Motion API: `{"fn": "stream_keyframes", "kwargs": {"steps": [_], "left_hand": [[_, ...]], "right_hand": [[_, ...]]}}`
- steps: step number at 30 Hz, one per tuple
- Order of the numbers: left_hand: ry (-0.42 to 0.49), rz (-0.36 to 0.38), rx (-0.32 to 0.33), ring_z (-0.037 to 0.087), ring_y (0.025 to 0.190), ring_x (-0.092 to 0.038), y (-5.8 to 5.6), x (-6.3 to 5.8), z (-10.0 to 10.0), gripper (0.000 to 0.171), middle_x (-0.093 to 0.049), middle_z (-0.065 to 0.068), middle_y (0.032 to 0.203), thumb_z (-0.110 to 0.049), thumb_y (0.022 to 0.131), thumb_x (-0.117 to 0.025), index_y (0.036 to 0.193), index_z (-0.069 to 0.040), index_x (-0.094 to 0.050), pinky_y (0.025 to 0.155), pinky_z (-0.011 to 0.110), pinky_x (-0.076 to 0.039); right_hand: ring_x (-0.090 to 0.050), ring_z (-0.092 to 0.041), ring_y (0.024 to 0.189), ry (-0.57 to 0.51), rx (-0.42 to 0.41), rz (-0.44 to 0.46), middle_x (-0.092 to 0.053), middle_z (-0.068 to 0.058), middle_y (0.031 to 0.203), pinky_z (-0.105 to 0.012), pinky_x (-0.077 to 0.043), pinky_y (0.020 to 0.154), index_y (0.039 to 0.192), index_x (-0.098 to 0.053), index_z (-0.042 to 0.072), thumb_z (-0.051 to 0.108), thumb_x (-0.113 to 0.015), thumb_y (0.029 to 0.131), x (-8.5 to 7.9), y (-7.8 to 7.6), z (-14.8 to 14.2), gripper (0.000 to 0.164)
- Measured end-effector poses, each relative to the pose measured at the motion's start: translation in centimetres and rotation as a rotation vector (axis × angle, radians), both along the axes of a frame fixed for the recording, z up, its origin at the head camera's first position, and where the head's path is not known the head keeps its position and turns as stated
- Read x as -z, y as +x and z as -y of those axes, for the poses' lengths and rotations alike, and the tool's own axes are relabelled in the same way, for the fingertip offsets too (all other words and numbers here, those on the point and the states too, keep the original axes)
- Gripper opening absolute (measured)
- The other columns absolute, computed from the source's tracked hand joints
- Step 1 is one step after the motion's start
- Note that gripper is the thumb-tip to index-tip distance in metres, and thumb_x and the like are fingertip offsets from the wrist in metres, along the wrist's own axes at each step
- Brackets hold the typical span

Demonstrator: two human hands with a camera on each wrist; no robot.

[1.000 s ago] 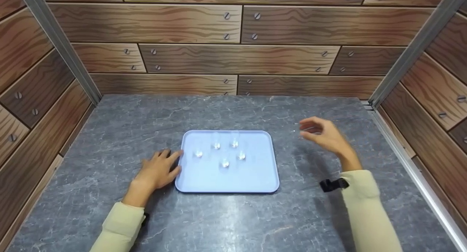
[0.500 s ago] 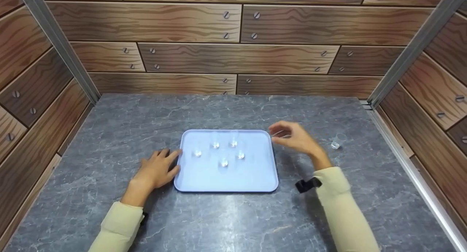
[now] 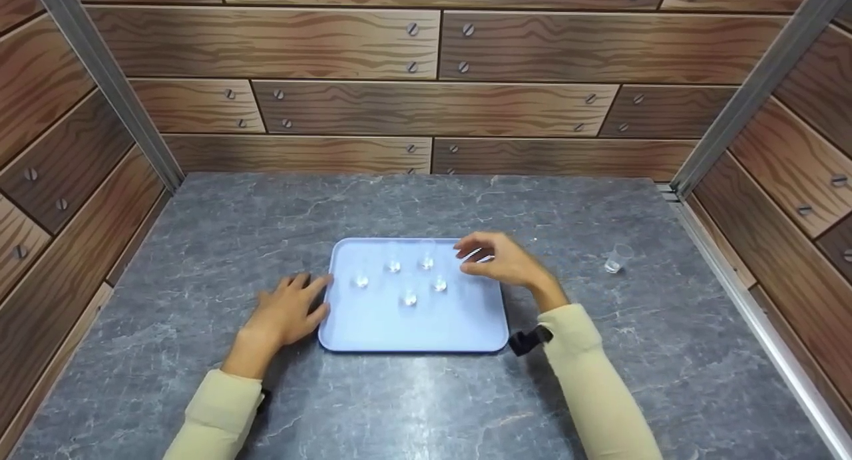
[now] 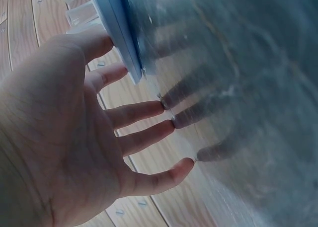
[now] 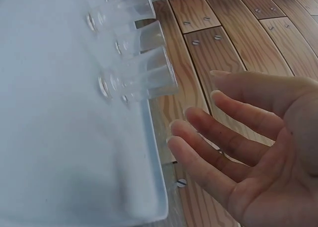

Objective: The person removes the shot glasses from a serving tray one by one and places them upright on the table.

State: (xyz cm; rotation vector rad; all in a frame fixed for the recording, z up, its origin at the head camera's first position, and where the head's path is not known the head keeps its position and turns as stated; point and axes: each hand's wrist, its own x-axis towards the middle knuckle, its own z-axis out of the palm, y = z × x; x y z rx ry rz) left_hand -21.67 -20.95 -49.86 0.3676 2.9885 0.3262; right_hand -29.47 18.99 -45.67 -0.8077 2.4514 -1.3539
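A pale blue tray (image 3: pixel 459 327) lies on the table with several small clear shot glasses standing in it, such as the front glass (image 3: pixel 409 299) and the right-hand glass (image 3: pixel 440 284). My left hand (image 3: pixel 285 315) has its fingers spread, thumb and index finger at the tray's left rim; in the left wrist view the other fingertips (image 4: pixel 169 123) touch the tabletop. Over the tray's right part hovers my right hand (image 3: pixel 499 257), fingers loosely bent. The right wrist view shows nothing in that hand (image 5: pixel 248 147), with the glasses (image 5: pixel 149 75) beyond its fingertips.
Another clear shot glass (image 3: pixel 615 264) stands on the grey marbled table (image 3: pixel 413 407), right of the tray. Wood-patterned walls (image 3: pixel 426 107) enclose the back and sides, with metal rails (image 3: pixel 765 327) at the edges.
My right hand has moved left from the table's right side to above the tray, uncovering the lone shot glass. The left hand and tray have stayed in place.
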Motion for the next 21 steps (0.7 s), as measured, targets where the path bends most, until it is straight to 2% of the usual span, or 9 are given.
{"fn": "stream_keyframes", "kwargs": {"steps": [8,21], "left_hand": [[-0.002,0.0,0.001,0.052,0.14,-0.045,0.0,-0.1,-0.1,0.055,-0.048,0.027,0.153,-0.039,0.105,-0.053,0.157,-0.022,-0.044,0.097,0.087,-0.035],[-0.011,-0.002,0.006,0.053,0.14,-0.045,0.0,0.1,-0.1,0.06,-0.048,0.029,0.152,-0.041,0.105,-0.052,0.16,-0.02,-0.04,0.097,0.086,-0.036]], "right_hand": [[-0.068,-0.046,0.11,-0.01,-0.039,0.038,-0.068,-0.032,0.122,-0.059,-0.053,0.102,0.129,-0.062,-0.01,0.003,-0.074,0.092,0.9,-0.3,1.0,0.041],[-0.068,-0.045,0.109,-0.004,-0.043,0.043,-0.067,-0.033,0.121,-0.055,-0.055,0.101,0.127,-0.064,-0.01,0.002,-0.075,0.09,1.7,-0.3,2.3,0.04]]}}
